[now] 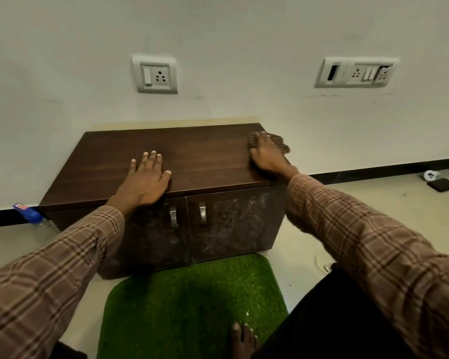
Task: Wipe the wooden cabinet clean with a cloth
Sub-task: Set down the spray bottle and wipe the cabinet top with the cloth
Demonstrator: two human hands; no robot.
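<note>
A low dark wooden cabinet (192, 156) with two doors stands on the floor against the white wall. My left hand (145, 177) lies flat with fingers spread on the front edge of its top, left of centre. My right hand (266, 154) presses a brown patterned cloth (280, 143) onto the far right corner of the top. The cloth pokes out past my fingers and hangs over the right edge. Both doors (233, 224) show pale dusty smears around two metal handles (188, 216).
A green grass-like mat (187, 307) lies before the cabinet, my bare foot (244, 340) on it. A blue object (29, 213) sits by the skirting at the left. A small white thing (431, 174) and a black wallet-like item (442, 184) lie on the floor at right. Wall sockets (154, 74) are above.
</note>
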